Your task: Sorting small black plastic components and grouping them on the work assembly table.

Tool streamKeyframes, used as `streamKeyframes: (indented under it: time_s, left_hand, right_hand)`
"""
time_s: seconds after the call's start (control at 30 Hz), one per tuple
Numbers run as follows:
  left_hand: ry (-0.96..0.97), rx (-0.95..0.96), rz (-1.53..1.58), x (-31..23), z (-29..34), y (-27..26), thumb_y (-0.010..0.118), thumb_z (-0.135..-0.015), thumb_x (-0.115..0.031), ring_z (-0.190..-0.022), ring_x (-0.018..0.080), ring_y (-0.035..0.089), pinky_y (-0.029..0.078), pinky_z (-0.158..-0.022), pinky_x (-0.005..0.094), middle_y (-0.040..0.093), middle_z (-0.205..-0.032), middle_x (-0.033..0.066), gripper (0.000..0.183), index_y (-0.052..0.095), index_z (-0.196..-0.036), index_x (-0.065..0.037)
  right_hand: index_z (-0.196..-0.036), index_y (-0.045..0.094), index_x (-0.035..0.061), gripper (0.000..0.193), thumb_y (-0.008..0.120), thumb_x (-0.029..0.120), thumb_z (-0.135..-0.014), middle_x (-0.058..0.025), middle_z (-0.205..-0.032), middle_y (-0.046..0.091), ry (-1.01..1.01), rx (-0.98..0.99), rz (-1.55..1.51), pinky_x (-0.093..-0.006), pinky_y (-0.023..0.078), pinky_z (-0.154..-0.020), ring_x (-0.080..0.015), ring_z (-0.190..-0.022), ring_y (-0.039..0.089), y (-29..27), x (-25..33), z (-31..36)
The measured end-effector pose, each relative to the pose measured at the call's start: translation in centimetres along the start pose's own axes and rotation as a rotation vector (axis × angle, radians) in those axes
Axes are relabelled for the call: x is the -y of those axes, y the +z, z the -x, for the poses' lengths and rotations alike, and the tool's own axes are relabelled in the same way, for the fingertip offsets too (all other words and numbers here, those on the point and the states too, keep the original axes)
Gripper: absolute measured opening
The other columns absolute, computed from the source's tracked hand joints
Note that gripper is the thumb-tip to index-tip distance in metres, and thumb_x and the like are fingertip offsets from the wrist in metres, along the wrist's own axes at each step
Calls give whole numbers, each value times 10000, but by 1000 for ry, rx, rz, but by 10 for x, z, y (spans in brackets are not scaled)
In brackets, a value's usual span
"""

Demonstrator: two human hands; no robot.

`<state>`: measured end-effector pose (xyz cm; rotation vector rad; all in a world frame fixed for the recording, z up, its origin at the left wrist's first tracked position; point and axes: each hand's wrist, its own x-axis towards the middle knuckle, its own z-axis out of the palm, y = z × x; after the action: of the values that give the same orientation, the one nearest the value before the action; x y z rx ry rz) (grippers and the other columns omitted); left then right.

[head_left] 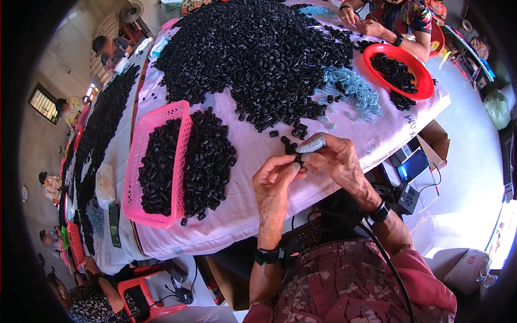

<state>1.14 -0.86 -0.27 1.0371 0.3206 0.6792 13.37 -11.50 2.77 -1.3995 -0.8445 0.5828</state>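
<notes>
Above the near edge of the cloth-covered table, my left hand [277, 185] and my right hand [339, 161] meet at the fingertips. Both are closed in a pinch around a small black plastic piece [298, 158], mostly hidden by the fingers. A silvery-grey wrap [312, 144] covers my right index finger. Just beyond my fingers lie a few loose black pieces [288, 144]. Farther back rises a large heap of the same black pieces [247, 59]. To the left stands a pink plastic basket [129, 185] holding many of them, with another pile [209, 159] against its right side.
Small clear bluish pieces [358, 97] are scattered right of the heap. A red tray [429, 89] with black pieces sits at the far right, near a co-worker's hands [371, 27]. A second table [116, 156] with black pieces runs along the left. A red chair [156, 312] stands lower left.
</notes>
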Motion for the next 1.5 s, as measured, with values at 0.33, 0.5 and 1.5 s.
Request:
streamKeyframes:
  time_s: [0.33, 0.5, 1.5]
  left_hand:
    - [19, -26, -93, 2, 0, 3, 619, -862, 24, -715, 184, 664, 544, -699, 279, 684, -867, 144, 130, 627, -988, 53]
    - [19, -51, -95, 1, 2, 5, 617, -863, 23, -719, 182, 662, 540, -696, 274, 684, -876, 147, 134, 630, -993, 53]
    - [-12, -107, -239, -1, 2, 18, 672, -826, 52, -816, 60, 576, 455, -735, 185, 660, -905, 24, 175, 668, -1000, 35]
  right_hand:
    - [-896, 617, -53, 102, 646, 25, -838, -57, -808, 672, 20, 50, -57, -252, 517, -668, -79, -784, 620, -3, 2, 0]
    - [-835, 623, -58, 90, 641, 30, -839, -49, -763, 659, 16, 32, 19, -257, 509, -637, -61, -750, 606, -3, -2, 2]
    - [-810, 462, -20, 331, 741, 63, -651, -173, -888, 561, -519, -100, 704, -406, 505, -581, -371, -719, 601, 4, -10, 16]
